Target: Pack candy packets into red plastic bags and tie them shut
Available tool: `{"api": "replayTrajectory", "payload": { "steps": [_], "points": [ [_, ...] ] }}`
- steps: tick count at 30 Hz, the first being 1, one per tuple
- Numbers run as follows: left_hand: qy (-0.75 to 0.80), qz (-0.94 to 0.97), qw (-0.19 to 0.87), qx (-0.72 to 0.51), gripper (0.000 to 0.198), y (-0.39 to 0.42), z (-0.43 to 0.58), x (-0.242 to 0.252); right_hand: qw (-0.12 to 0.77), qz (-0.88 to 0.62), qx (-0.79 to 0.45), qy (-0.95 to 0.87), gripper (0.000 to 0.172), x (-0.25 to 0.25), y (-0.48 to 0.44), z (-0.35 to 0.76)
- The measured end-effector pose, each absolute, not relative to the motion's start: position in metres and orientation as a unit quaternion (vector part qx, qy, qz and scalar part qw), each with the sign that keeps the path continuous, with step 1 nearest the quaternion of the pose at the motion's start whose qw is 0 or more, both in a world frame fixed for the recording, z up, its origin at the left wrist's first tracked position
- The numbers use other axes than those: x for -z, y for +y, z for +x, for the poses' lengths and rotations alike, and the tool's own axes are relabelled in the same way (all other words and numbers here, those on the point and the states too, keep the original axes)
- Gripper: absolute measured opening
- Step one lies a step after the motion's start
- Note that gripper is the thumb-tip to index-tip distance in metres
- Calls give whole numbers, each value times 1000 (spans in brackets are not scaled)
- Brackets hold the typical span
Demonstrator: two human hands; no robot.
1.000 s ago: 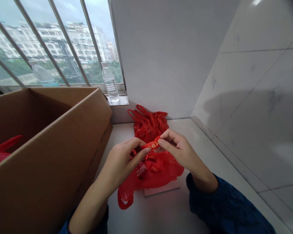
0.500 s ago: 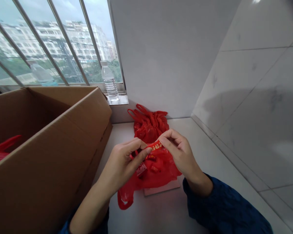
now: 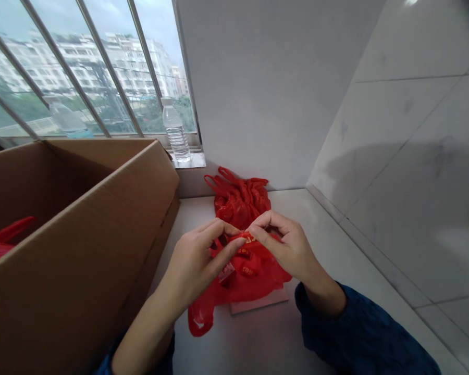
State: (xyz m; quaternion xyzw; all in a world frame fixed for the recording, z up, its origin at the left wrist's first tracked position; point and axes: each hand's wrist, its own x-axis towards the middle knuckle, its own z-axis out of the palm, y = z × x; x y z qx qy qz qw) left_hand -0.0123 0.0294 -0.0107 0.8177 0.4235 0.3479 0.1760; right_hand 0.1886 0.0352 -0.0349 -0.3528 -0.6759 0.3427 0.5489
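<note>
Between my hands is a small red packet with gold lettering [image 3: 250,238], partly covered by my fingers. My left hand [image 3: 201,250] pinches its left end between thumb and fingers. At the other end my right hand [image 3: 283,242] is closed on it the same way. Just below, a spread-out red plastic bag [image 3: 234,291] lies with small red packets [image 3: 248,271] and a pink-and-red packet [image 3: 226,272] on or in it; I cannot tell which. A flat pale pink board [image 3: 260,303] sticks out from beneath the bag.
A large open cardboard box [image 3: 101,208] stands at the left, with red plastic [image 3: 8,237] inside. Behind my hands, a gathered red bag [image 3: 242,198] rests against the wall. A clear bottle [image 3: 176,133] stands on the windowsill. Marbled tiles [image 3: 422,172] line the right side.
My right hand has shifted slightly left and down, closer to my left hand. Less of the packet's lettering shows between the fingers. The left hand has barely moved.
</note>
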Motion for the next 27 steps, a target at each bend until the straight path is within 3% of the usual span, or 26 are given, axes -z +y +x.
{"api": "replayTrajectory", "payload": {
  "steps": [6, 14, 19, 22, 24, 27],
  "points": [
    [396, 807, 205, -387, 23, 26, -7, 8, 565, -375, -334, -655, 16, 39, 32, 180],
    [386, 827, 180, -367, 18, 25, -8, 6, 509, -348, -395, -682, 14, 36, 35, 188],
    [380, 843, 157, -346, 17, 26, -10, 6, 506, -352, -346, -707, 15, 33, 35, 190],
    [427, 839, 131, -311, 16, 29, -15, 7, 507, -401, -233, -726, 15, 33, 31, 191],
    [464, 834, 110, -277, 19, 32, -20, 8, 460, -452, -147, -750, 14, 34, 29, 194],
    [494, 835, 102, -220, 32, 35, -24, 11, 289, -498, -110, -810, 15, 41, 29, 195]
  ]
}}
